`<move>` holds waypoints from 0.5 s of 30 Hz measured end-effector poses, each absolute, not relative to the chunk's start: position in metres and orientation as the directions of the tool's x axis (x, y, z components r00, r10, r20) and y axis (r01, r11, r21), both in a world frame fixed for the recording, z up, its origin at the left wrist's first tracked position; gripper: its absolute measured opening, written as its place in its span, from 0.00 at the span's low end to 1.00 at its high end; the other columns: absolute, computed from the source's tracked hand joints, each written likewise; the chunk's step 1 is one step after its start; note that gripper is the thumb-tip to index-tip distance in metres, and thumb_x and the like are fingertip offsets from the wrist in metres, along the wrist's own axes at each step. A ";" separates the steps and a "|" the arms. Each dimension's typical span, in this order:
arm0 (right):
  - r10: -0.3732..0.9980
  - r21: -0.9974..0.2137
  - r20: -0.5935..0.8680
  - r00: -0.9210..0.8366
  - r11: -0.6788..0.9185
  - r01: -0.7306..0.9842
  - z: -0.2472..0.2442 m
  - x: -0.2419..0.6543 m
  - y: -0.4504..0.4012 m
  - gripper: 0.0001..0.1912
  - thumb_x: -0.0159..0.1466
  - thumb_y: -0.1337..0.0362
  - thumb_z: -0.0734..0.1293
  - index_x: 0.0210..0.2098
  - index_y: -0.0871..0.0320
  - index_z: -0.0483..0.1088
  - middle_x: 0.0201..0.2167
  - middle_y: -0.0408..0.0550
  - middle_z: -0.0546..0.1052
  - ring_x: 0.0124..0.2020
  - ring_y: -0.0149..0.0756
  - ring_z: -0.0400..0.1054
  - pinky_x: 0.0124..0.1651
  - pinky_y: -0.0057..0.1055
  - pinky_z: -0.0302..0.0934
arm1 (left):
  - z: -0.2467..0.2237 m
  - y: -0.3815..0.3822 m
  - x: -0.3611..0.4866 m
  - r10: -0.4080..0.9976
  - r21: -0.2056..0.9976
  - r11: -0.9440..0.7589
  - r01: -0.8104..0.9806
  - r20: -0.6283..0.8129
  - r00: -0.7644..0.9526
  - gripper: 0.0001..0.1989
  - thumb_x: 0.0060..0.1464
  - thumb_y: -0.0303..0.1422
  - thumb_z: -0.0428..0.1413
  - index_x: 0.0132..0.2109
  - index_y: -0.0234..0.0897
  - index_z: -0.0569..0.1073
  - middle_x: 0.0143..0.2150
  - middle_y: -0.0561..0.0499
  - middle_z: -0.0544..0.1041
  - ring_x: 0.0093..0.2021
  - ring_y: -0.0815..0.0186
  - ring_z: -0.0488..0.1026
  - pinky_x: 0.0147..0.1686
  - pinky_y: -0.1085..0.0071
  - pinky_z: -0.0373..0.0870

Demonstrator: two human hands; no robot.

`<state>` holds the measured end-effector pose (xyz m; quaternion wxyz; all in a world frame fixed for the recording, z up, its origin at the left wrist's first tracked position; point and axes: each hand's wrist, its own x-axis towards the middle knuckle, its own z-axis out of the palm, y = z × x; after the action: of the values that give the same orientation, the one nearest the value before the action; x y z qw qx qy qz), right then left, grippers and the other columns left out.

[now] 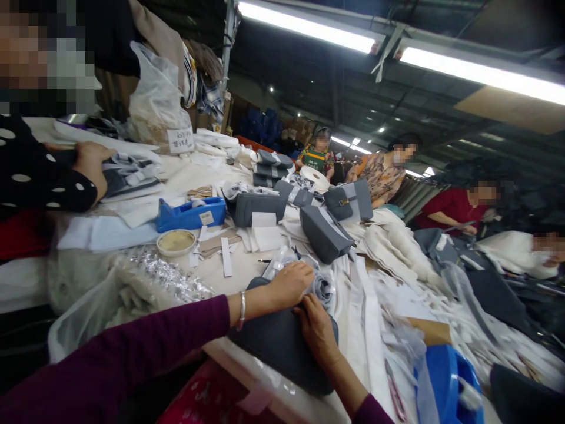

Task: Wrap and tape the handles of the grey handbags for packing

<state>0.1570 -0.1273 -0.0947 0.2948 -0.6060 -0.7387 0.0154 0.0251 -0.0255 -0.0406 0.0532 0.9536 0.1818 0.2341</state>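
A dark grey bag [278, 344] lies in front of me at the table's near edge, its broad side up. My left hand [289, 285] reaches across its upper part with the fingers curled together. Close beside it, my right hand [316, 327] is closed at the bag's upper edge, thumb and fingertips pinched there. The exact bit between the fingertips is hidden. Grey strap-like material wrapped in clear plastic [324, 285] bunches just behind both hands.
Behind stand several finished-looking grey bags [324, 232], with a blue tape dispenser [192, 215] and a round dish [176, 242] to the left. Scissors [395, 391] and another blue dispenser [454, 383] lie right. A person's hand [90, 162] works at far left; other people sit beyond.
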 end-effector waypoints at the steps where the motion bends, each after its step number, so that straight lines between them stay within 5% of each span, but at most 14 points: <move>1: 0.903 -0.377 0.419 -0.093 0.266 0.887 -0.095 0.156 -0.128 0.09 0.67 0.67 0.58 0.44 0.58 0.67 0.38 0.50 0.71 0.41 0.39 0.67 0.46 0.37 0.65 | -0.044 -0.018 0.035 0.380 0.152 -0.925 0.349 0.428 0.820 0.10 0.58 0.25 0.49 0.46 0.33 0.70 0.50 0.43 0.71 0.54 0.59 0.64 0.57 0.63 0.59; 8: 0.844 -0.234 0.524 -0.116 0.273 0.933 -0.075 0.162 -0.120 0.13 0.65 0.67 0.59 0.48 0.55 0.68 0.51 0.53 0.68 0.53 0.44 0.60 0.57 0.45 0.58 | -0.083 0.007 0.063 0.436 0.084 -0.893 0.443 0.412 0.800 0.10 0.61 0.30 0.48 0.47 0.32 0.70 0.45 0.44 0.74 0.50 0.59 0.67 0.58 0.59 0.56; 12: 0.827 -0.386 0.514 0.226 -0.013 0.922 -0.047 0.198 -0.072 0.12 0.65 0.63 0.60 0.45 0.60 0.69 0.47 0.59 0.70 0.53 0.49 0.61 0.57 0.51 0.54 | -0.086 0.003 0.057 0.453 0.089 -0.882 0.463 0.435 0.778 0.11 0.61 0.34 0.49 0.48 0.33 0.69 0.47 0.43 0.73 0.52 0.58 0.65 0.59 0.57 0.53; 15: 0.888 -0.447 0.381 0.258 -0.067 0.892 -0.034 0.220 -0.031 0.10 0.65 0.60 0.63 0.39 0.60 0.70 0.38 0.53 0.73 0.43 0.42 0.68 0.49 0.44 0.62 | -0.082 0.001 0.055 0.491 0.109 -0.858 0.502 0.458 0.740 0.15 0.60 0.36 0.51 0.51 0.35 0.68 0.48 0.42 0.72 0.54 0.55 0.63 0.60 0.53 0.51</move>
<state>0.2202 -0.0305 -0.0336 0.3087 -0.7306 -0.6091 -0.0033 0.0553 0.0012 -0.0821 -0.0107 0.9328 0.2662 0.2427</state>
